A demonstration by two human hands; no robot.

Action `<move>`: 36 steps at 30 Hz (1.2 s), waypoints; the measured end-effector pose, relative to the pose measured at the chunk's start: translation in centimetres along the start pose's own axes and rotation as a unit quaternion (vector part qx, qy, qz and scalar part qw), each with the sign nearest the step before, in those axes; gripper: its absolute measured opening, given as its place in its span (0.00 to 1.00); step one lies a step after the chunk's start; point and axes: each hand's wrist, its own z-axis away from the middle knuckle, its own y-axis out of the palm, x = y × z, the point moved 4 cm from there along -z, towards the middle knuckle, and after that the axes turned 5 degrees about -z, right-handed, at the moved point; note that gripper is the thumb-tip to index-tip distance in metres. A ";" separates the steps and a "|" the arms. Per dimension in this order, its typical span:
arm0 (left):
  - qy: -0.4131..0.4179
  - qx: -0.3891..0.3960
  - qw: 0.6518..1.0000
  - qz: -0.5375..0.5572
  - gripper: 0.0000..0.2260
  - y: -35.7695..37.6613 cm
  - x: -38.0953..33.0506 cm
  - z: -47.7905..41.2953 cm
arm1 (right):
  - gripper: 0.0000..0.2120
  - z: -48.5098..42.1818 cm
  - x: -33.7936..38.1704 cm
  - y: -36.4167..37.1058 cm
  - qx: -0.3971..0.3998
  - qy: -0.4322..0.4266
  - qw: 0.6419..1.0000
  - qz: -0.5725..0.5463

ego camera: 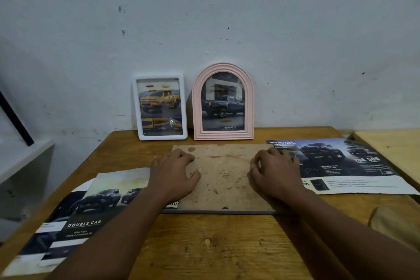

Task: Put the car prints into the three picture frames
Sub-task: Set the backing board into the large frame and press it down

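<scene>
A third frame [223, 179] lies face down in the middle of the table, its stained brown backing board up and a grey edge showing at the front. My left hand [173, 174] rests on the board's left edge with fingers curled. My right hand [276, 171] rests on its right edge, fingers also curled. A white rectangular frame [160, 107] with a yellow pickup print leans on the wall at the back. Beside it stands a pink arched frame [223, 102] holding a dark pickup print.
Car brochure sheets [75, 216] lie at the left front of the wooden table [211, 245]. Another brochure page [345, 166] lies at the right. A second light wooden surface [395, 150] adjoins at the far right. A white shelf [20, 159] stands at the left.
</scene>
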 end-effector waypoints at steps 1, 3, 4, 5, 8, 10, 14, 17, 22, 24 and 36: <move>0.004 0.005 1.000 0.003 0.27 0.0 -0.2 -0.1 | 0.21 -0.3 0.0 -0.1 0.000 0.001 1.000 0.006; 0.005 0.012 0.999 0.030 0.29 0.2 -0.5 0.0 | 0.23 -0.9 0.1 0.0 -0.001 -0.006 1.000 0.002; 0.003 0.012 0.999 0.044 0.29 0.3 -0.7 0.2 | 0.24 -1.2 0.2 0.2 0.009 -0.015 1.000 -0.010; 0.001 0.010 0.998 0.054 0.30 0.3 -0.8 0.4 | 0.24 -1.3 0.3 0.6 0.025 -0.025 0.999 -0.021; -0.013 0.002 0.996 0.083 0.28 0.2 -0.8 0.6 | 0.25 -1.3 0.3 1.3 0.052 -0.037 0.998 -0.021; -0.023 -0.005 0.996 0.083 0.26 -0.1 -0.5 0.3 | 0.29 -1.3 0.3 1.1 0.043 -0.033 0.998 -0.016; -0.028 -0.006 0.998 0.047 0.29 -0.2 -0.2 -0.6 | 0.33 -1.6 0.5 1.0 0.040 -0.030 0.999 0.010; -0.040 0.007 0.998 0.057 0.31 0.3 -0.1 -1.0 | 0.33 -2.0 0.7 1.2 0.063 -0.036 0.997 0.035; -0.029 0.049 0.990 0.132 0.29 0.6 -0.1 -1.0 | 0.31 -2.4 0.5 1.1 0.077 -0.035 0.996 -0.025; -0.048 0.022 0.983 0.174 0.25 0.2 0.0 -1.0 | 0.31 -2.5 0.4 1.4 0.085 -0.035 0.995 -0.042; -0.203 -0.051 0.887 0.411 0.19 0.1 2.6 -0.9 | 0.25 -4.0 -1.8 0.3 0.002 0.000 0.987 -0.161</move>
